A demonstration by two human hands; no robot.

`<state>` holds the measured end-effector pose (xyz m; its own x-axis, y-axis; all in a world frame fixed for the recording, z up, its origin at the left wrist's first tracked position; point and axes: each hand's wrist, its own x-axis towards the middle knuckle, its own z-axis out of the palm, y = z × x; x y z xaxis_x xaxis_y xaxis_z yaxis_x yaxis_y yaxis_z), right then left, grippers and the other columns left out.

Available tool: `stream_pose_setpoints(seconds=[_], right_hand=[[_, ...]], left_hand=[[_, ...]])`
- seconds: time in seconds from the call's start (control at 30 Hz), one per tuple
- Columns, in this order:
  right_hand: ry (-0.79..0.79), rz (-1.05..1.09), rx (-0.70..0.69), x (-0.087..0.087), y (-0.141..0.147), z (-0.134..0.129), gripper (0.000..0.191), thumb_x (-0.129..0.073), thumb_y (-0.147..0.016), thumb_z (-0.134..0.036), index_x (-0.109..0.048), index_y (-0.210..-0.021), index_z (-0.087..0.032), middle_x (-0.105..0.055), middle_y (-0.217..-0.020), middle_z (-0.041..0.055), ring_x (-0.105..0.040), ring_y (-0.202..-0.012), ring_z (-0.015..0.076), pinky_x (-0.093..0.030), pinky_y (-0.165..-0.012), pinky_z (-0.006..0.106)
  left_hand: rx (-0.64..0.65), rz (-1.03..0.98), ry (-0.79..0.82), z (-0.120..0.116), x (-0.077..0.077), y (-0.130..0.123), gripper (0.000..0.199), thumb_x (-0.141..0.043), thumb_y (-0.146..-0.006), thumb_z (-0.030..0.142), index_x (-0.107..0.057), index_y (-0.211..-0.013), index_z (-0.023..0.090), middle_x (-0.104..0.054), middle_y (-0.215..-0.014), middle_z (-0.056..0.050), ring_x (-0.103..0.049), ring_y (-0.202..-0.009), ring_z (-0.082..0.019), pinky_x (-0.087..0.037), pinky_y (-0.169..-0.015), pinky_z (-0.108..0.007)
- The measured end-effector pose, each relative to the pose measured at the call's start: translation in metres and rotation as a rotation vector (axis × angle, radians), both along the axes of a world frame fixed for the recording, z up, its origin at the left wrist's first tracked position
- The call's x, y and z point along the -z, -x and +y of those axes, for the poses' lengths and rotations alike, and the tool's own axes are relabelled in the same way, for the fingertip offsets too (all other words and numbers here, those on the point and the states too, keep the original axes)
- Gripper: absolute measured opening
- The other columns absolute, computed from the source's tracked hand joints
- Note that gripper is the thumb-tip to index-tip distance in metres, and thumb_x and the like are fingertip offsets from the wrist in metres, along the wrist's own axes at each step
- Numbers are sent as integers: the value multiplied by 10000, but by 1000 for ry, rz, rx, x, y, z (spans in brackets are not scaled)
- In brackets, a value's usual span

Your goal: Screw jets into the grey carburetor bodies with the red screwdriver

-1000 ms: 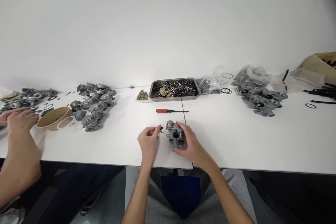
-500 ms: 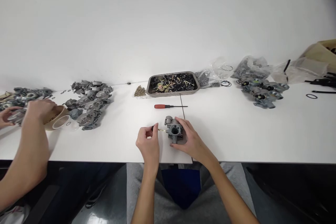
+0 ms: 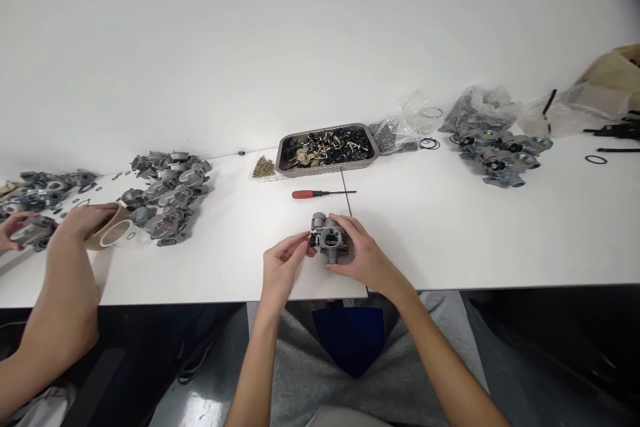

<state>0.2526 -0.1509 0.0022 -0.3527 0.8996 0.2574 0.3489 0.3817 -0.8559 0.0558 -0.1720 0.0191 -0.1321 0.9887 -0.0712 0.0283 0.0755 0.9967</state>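
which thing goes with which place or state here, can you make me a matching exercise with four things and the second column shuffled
1 screwdriver
2 metal tray
3 right hand
4 left hand

A holding mixed small parts
B at the black fitting on the grey metal body's left side
C red-handled, lying on the table
D gripping the grey metal body's right side

Pairs: 1-C, 2-A, 3-D, 4-B

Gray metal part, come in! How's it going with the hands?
Right hand gripping gray metal part. Left hand at its black fitting. Red-handled screwdriver lying beyond, out of the way.
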Motion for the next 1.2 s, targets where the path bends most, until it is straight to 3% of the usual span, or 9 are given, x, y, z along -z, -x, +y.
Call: stream_pose_setpoints(seconds=[0.2,0.33,0.47,0.63,0.73,0.93,1.2], right_hand=[[2,8,-9,1,-1,1,880,-772,-749,-292,-305,-1492,-355,-390,-1472,51,-416,-1367,243,-397,-1147,389],[-12,-13,-5,2,0,1,901,-783,-735,-277,-300,-1492,-355,-398,-1468,41,-404,-1376,238,-377,-1165,386],[-14,-8,1,2,0,1,889,-778,-743,-293,-302,-1491,-360,-396,-1477,38,-405,-1379,238,-392,-1153,381],[-2,-16,7,2,-1,1,881,-773,-750,-317,-305,-1495,-362,-396,-1484,45,-417,-1372,255,-414,-1132,401],[-1,-16,6,1,-1,1,881,-776,-749,-305,-309,-1494,-361,-395,-1491,41,-412,-1377,251,-408,-1136,393],[3,-12,5,-1,-1,0,878,-783,-740,-285,-323,-1484,-367,-393,-1496,28,-392,-1391,237,-391,-1146,373],[10,-3,-2,0,0,1,869,-772,-750,-282,-320,-1489,-359,-393,-1492,37,-408,-1379,243,-408,-1137,387]], left_hand=[[-55,34,-97,5,1,-9,290,-744,-733,325,-734,-955,139,-754,-861,-70,-713,-751,-149,-583,-765,-251],[-96,103,-217,4,9,-11,189,-710,-767,298,-713,-879,146,-721,-786,-44,-670,-663,-110,-559,-689,-227],[-83,95,-238,5,8,-12,157,-684,-796,294,-708,-841,146,-665,-700,-22,-617,-594,-89,-521,-609,-212],[-62,172,-279,1,7,-11,171,-649,-837,317,-752,-868,184,-668,-796,-31,-614,-642,-77,-515,-624,-199],[-109,119,-242,-3,8,-14,168,-682,-814,323,-768,-889,201,-692,-856,-35,-638,-684,-83,-531,-650,-195],[-227,-94,-85,-8,7,-21,200,-756,-743,326,-759,-841,152,-727,-752,-46,-685,-712,-134,-563,-719,-231],[-244,-13,-175,-8,9,-26,183,-726,-764,328,-744,-808,151,-713,-835,-50,-669,-723,-130,-572,-709,-244]])
